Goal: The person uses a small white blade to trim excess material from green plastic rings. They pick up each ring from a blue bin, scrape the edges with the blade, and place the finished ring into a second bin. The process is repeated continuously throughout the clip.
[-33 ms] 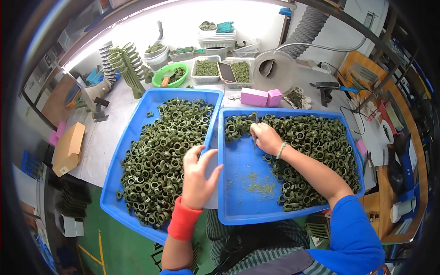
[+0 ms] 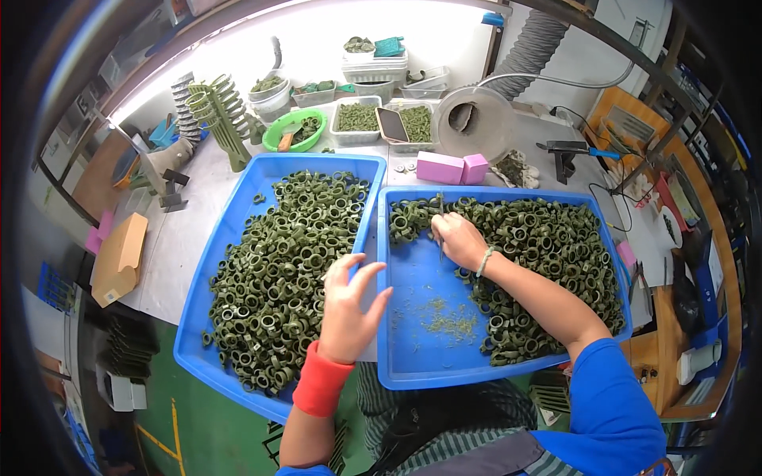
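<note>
"Two bare hands are showing in the head view. Which is holding something?"

"The right hand, at three o'clock from the centre, is gripping a thin, grey, rod-like tool that is poking out above and below the fist. I can't tell whether it is also pinching a ring."

"And the left hand?"

"At seven o'clock, its thumb and fingers are standing wide apart."

"Where are the rings lying?"

"Small, round, olive-green rings are piling up in a blue rectangular tray toward nine o'clock. More are lying in a second blue rectangular tray toward four o'clock, under the right hand. Pale green shavings are lying at six o'clock from that hand."
</note>
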Motion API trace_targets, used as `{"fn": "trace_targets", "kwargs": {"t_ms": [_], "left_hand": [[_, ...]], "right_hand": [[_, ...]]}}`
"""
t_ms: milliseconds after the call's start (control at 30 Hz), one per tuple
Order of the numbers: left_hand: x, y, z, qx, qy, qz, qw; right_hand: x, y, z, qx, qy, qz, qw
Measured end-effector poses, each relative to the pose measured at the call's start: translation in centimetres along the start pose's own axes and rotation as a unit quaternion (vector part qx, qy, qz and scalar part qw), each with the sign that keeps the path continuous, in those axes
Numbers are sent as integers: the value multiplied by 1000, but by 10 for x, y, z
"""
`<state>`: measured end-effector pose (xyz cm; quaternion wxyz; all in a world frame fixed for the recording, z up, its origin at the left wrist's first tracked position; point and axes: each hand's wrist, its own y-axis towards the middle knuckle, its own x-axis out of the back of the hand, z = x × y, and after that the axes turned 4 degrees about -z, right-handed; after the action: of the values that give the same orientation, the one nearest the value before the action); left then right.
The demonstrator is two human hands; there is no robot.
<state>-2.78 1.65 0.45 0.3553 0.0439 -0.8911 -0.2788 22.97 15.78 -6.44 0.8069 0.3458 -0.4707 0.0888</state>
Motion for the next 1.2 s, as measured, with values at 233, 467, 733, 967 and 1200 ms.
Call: {"fn": "trace_targets", "kwargs": {"t_ms": [233, 467, 733, 967, 1200], "left_hand": [[-19, -9, -21, 209, -330, 91, 916], [-29, -17, -25, 307, -492, 104, 808], [-27, -16, -29, 277, -471, 113, 830], [-27, -12, -33, 392, -557, 94, 726], [-28, -19, -26, 277, -496, 46, 822]], "right_hand": [[56, -26, 82, -62, 285, 25, 956], [77, -55, 123, 6, 284, -68, 956], [81, -63, 108, -171, 471, 13, 865], [84, -61, 109, -50, 318, -71, 944], [82, -61, 114, -105, 404, -48, 907]]}}
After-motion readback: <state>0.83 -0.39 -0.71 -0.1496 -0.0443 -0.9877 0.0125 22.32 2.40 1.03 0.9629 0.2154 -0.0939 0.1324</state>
